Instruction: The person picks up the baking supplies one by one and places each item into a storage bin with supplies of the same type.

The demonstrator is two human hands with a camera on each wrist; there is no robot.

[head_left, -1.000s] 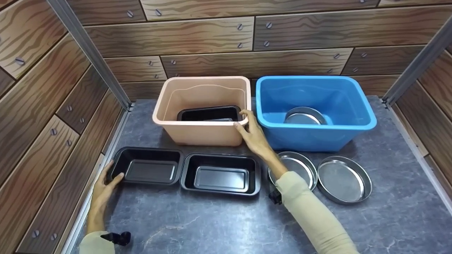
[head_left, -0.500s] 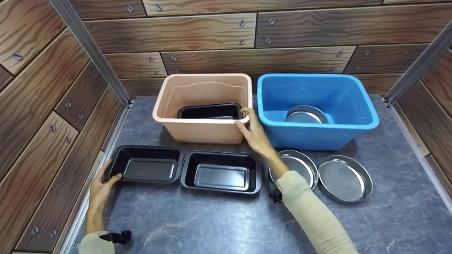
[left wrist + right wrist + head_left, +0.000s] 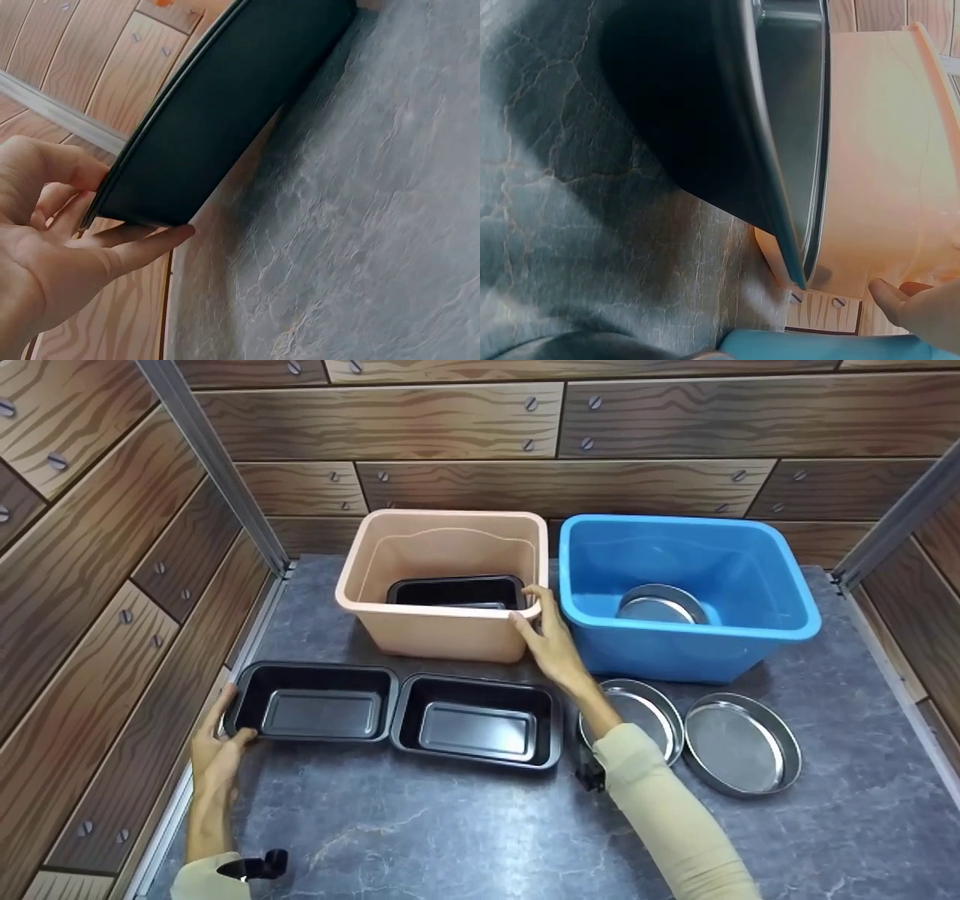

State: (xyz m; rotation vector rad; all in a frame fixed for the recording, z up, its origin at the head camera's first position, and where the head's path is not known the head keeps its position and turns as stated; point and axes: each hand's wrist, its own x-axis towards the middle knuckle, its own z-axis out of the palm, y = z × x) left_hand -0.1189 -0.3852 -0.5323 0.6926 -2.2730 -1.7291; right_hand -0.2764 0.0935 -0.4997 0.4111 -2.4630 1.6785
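Observation:
At the left of the head view, my left hand (image 3: 217, 750) grips the outer end of a black loaf pan (image 3: 322, 712). In the left wrist view the thumb lies at the pan's rim and fingers reach under its bottom, with that end looking slightly raised. A second loaf pan (image 3: 476, 727) sits close against its right side. My right hand (image 3: 551, 641) pinches the front right corner rim of a peach bin (image 3: 442, 634), thumb outside and fingers over the edge. Inside that bin lies another black loaf pan (image 3: 457, 589), partly hidden by the front wall.
A blue bin (image 3: 675, 652) stands right of the peach one, holding a round metal cake pan (image 3: 660, 604). Two more round pans lie in front, one (image 3: 641, 712) partly under the right forearm and one (image 3: 742, 742) farther right. Wood-patterned walls (image 3: 457, 424) enclose the grey table (image 3: 420, 832).
The head view has shifted slightly. My left hand and the outer end of the left loaf pan have moved a little left and up; the right hand keeps its hold on the peach bin.

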